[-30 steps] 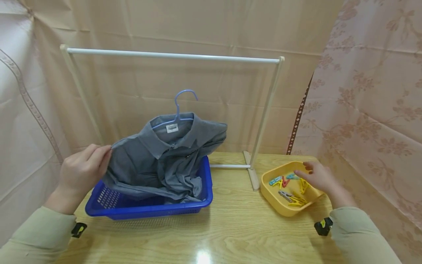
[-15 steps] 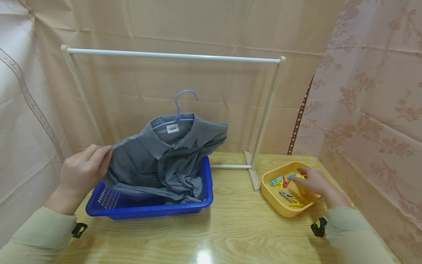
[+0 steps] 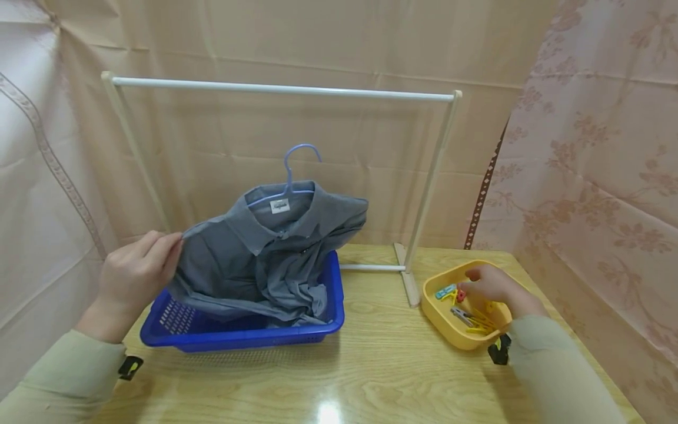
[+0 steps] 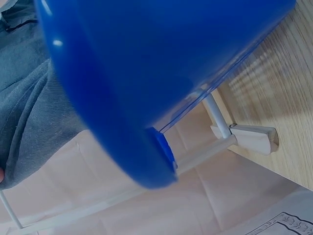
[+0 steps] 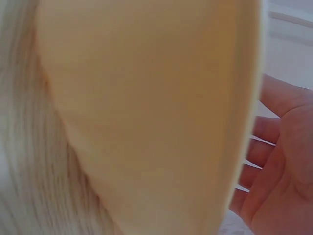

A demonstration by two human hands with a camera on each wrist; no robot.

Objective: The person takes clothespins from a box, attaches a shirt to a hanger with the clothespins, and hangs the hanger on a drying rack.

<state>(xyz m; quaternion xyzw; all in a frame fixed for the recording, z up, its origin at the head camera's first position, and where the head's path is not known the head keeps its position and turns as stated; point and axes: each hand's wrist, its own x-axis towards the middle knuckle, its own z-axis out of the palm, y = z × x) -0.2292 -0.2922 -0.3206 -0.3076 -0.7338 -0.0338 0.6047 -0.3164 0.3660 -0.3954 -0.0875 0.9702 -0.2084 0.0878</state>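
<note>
My left hand (image 3: 139,268) pinches the left shoulder edge of a grey collared shirt (image 3: 212,259) between thumb and fingers. A blue hanger (image 3: 289,171) sits inside the shirt's collar with its hook standing up. Most of the shirt lies bunched in a blue basket (image 3: 238,340). At the right, my right hand (image 3: 497,287) reaches down into a yellow tub (image 3: 444,324), fingers spread beside a red clothespin (image 3: 460,295). Light blue (image 3: 444,291), grey (image 3: 461,316) and yellow clothespins (image 3: 481,328) lie around it. In the right wrist view, the tub wall hides the fingertips.
Behind the basket stands a drying rack with a white top bar (image 3: 281,89) and a wooden foot (image 3: 406,277) on the right. The wooden table (image 3: 371,365) runs under everything. Beige cloth (image 3: 339,35) hangs at the back, patterned cloth (image 3: 609,176) on the right.
My right hand has moved left and lower into the yellow tub, toward the red clothespin. My left hand keeps its pinch on the shirt, which stays in place.
</note>
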